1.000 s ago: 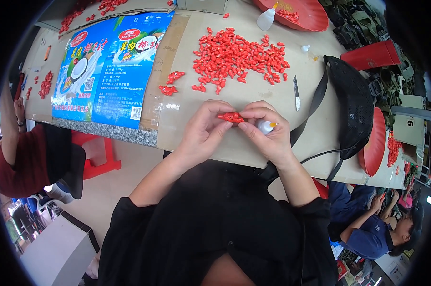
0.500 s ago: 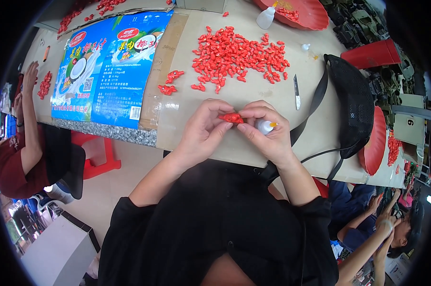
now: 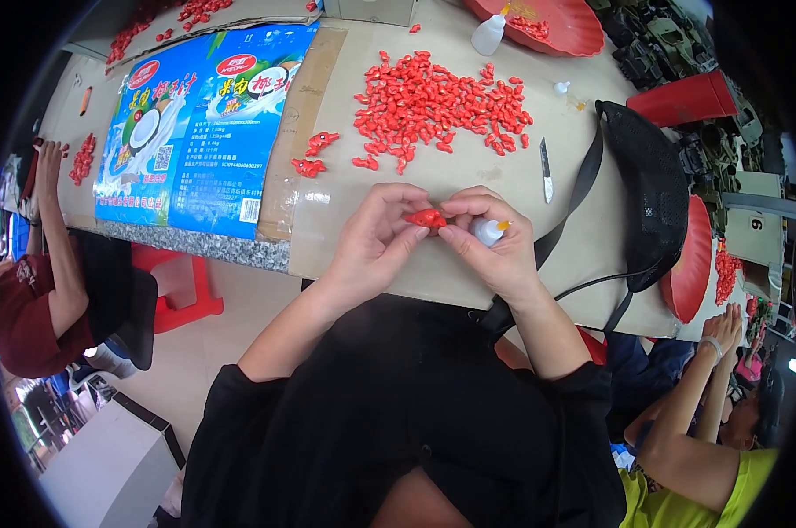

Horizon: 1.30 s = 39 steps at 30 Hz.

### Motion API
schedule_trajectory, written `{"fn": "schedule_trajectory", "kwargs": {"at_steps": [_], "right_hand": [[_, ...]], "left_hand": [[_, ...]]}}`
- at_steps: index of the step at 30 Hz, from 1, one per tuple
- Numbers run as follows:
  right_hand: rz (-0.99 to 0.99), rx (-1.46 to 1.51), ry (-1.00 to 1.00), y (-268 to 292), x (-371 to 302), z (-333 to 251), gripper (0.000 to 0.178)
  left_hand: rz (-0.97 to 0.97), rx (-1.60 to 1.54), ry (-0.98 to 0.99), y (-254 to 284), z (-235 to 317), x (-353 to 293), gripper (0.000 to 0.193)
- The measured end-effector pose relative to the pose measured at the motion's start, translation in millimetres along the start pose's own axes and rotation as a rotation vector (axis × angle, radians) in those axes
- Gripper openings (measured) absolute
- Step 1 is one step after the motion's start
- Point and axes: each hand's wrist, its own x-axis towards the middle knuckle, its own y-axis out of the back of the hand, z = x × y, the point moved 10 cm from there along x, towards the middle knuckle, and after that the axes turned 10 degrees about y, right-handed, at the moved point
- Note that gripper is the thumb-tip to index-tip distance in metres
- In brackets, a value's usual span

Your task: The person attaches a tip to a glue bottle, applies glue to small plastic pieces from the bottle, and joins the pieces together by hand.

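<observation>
In front of my chest, over the table's near edge, a small red plastic figure (image 3: pixel 426 218) is pinched between the fingertips of both hands. My left hand (image 3: pixel 370 233) grips its left end with thumb and fingers closed. The other end is held by my right hand (image 3: pixel 505 257), which also keeps a small white squeeze bottle (image 3: pixel 484 231) with an amber tip tucked in its curled fingers. Beyond them lies a wide pile of small red plastic pieces (image 3: pixel 424 101). Two bigger red figures with eye-like dots, one a red figure (image 3: pixel 308 167), rest left of the pile.
A slim knife (image 3: pixel 546 172) lies right of the pile, beside a black mesh bag (image 3: pixel 649 198) with straps. Farther back are another squeeze bottle (image 3: pixel 487 35) and a red scalloped tray (image 3: pixel 569 40). Blue printed cardboard (image 3: pixel 187 189) covers the left side. Co-workers sit at both sides.
My hands hold almost the same pose on the red figure. At the right, a co-worker's arms have shifted and a yellow-green sleeve has come into view. The left co-worker's hands moved slightly.
</observation>
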Motion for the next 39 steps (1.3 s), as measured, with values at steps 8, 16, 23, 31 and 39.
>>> {"fn": "schedule_trajectory", "kwargs": {"at_steps": [8,16,23,31,39], "right_hand": [[0.054,0.048,-0.003,1.7,-1.4,4.1,0.018],[0.059,0.047,0.013,2.5,-0.2,6.6,0.018],[0.08,0.054,-0.041,1.8,-2.0,9.1,0.018],[0.072,0.043,-0.064,5.2,-2.4,11.4,0.018],[0.118,0.112,-0.197,5.7,-5.0,16.3,0.009]], "left_hand": [[-0.002,-0.032,0.0,-0.2,0.7,0.4,0.03],[0.008,-0.014,0.0,1.6,-0.3,1.1,0.03],[0.006,-0.037,-0.006,1.0,2.3,0.3,0.029],[0.04,0.108,0.067,5.7,-5.4,0.6,0.015],[-0.013,0.159,0.171,3.3,-5.3,1.8,0.014]]}}
